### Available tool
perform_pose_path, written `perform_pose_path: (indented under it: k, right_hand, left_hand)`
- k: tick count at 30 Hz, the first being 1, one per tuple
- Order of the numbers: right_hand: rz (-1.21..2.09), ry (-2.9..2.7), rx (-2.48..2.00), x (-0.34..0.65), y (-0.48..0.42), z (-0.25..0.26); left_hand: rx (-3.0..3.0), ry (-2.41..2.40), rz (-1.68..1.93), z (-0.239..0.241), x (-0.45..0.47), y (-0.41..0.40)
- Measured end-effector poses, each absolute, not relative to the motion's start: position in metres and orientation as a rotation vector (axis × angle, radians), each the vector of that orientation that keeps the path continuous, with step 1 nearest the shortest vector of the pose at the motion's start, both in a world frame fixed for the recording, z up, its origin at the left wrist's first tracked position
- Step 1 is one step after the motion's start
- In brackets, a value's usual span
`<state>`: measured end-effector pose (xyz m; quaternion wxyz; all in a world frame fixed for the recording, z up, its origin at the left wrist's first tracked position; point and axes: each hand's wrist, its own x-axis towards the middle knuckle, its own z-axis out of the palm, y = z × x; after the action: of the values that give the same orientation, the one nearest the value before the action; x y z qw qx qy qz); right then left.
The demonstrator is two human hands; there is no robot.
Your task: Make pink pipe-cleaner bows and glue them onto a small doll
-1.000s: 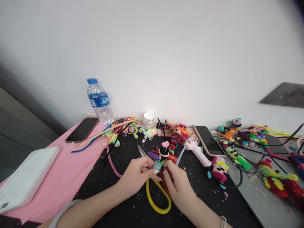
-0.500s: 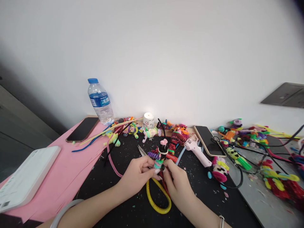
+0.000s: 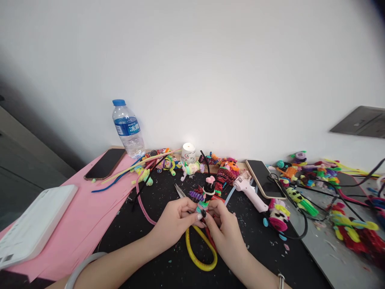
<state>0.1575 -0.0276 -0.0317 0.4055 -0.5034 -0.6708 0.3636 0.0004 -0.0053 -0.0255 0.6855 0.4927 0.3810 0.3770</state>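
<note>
Messy black craft mat (image 3: 168, 261) against a white wall. Left hand (image 3: 174, 222) and right hand (image 3: 224, 233) both pinching a little pipe-cleaner doll (image 3: 206, 194), upright between fingertips; yellow-handled scissors (image 3: 198, 245) underneath, pink glue gun (image 3: 249, 192) just right.

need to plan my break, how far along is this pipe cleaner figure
Done: the figure already has a black head with a pink bow and coiled bands. In hand: left hand and right hand pinch its base. Left: loose stems and the glue gun lie unused, so finishing probably remains.
</note>
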Motion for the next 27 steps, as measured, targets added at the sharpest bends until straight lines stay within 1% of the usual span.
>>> perform_pose_path:
  k: [7, 18, 27]
  right_hand:
    - [0.995, -1.646, -1.246, 0.156, -0.0291, -0.0294]
    - [0.985, -1.597, -1.221, 0.1541, -0.0281, -0.0292]
    - [1.117, -1.548, -1.165, 0.157, -0.0295, -0.0307]
  left_hand:
    - [1.128, 0.861, 0.862, -0.0217, 0.001, -0.0049]
    - [1.105, 0.835, 0.871, -0.0209, 0.0005, -0.005]
    - [1.118, 0.814, 0.858, -0.017, -0.0006, -0.0063]
